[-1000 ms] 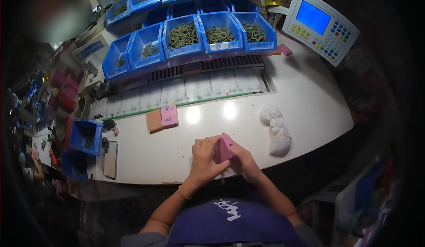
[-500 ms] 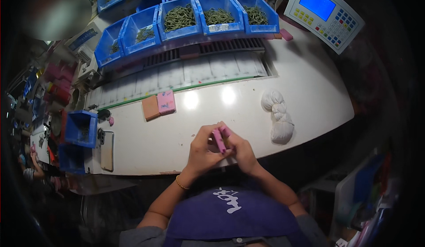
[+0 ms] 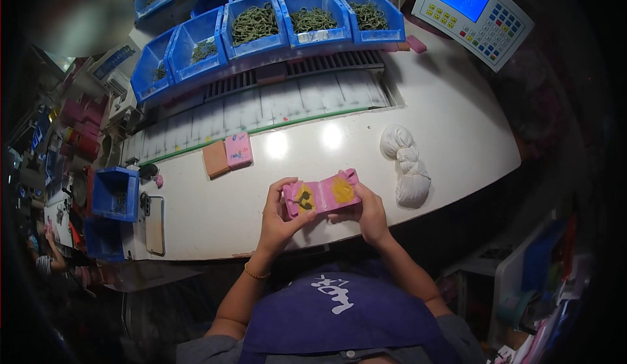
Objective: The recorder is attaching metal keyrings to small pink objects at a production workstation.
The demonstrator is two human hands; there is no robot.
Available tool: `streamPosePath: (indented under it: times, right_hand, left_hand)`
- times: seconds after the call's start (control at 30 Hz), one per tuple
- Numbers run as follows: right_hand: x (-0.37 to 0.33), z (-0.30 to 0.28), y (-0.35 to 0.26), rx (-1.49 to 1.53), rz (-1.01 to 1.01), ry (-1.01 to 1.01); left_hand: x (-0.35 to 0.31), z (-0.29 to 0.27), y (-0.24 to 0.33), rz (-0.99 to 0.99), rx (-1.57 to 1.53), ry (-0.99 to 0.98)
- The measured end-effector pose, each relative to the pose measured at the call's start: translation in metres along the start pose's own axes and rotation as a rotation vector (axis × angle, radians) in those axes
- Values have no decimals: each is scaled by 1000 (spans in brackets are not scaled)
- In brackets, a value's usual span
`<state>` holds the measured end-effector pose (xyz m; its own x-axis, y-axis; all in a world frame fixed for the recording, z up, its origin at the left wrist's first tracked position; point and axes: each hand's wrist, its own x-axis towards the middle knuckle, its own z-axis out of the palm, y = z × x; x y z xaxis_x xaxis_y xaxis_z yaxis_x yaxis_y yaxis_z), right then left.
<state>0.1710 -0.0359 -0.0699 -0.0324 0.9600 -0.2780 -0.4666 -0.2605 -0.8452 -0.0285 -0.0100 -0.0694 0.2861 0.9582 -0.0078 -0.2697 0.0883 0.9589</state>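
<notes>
Over the front edge of the white table [image 3: 326, 147] I hold a pink rubber mould, spread apart. Its left half [image 3: 293, 191] is in my left hand [image 3: 277, 217], thumb across the lower edge. A dark green moulded piece [image 3: 305, 200] lies on its yellowish inner face. The right half [image 3: 330, 197], with a yellow patch inside, is gripped by my right hand [image 3: 370, 216]. Whether the halves are joined along the middle I cannot tell. To the right lies a knotted white cloth bundle [image 3: 413, 184].
Blue bins [image 3: 256, 44] of green pieces stand at the back. A keypad device [image 3: 477, 34] with a blue screen is at the back right. An orange-brown block [image 3: 215, 159] and a pink block [image 3: 239, 150] sit left of centre. A phone [image 3: 155, 227] lies near the left edge.
The pink mould, held closer together before, is now spread apart with its inner faces and the green piece showing. My hands have moved away from each other.
</notes>
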Motion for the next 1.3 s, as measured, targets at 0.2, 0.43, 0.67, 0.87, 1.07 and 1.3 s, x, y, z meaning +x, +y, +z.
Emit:
streamPosePath:
  times: [0.2,0.43,0.67,0.87,1.07,1.3]
  right_hand:
    - [-6,4,-1,-370,-3,-78]
    - [-6,4,6,-351,-52,-126]
    - [-2,11,6,-415,-75,-52]
    - [2,9,14,-436,-222,25]
    - [13,14,7,-847,-418,3]
    - [24,38,2,-595,-125,-428]
  left_hand:
    - [0,14,27,304,750,-35]
    - [17,2,37,402,954,-199]
    - [77,-72,15,308,1728,593]
    - [43,-25,19,205,1272,184]
    - [-6,8,23,329,1241,3]
    - [-25,-20,29,260,1466,206]
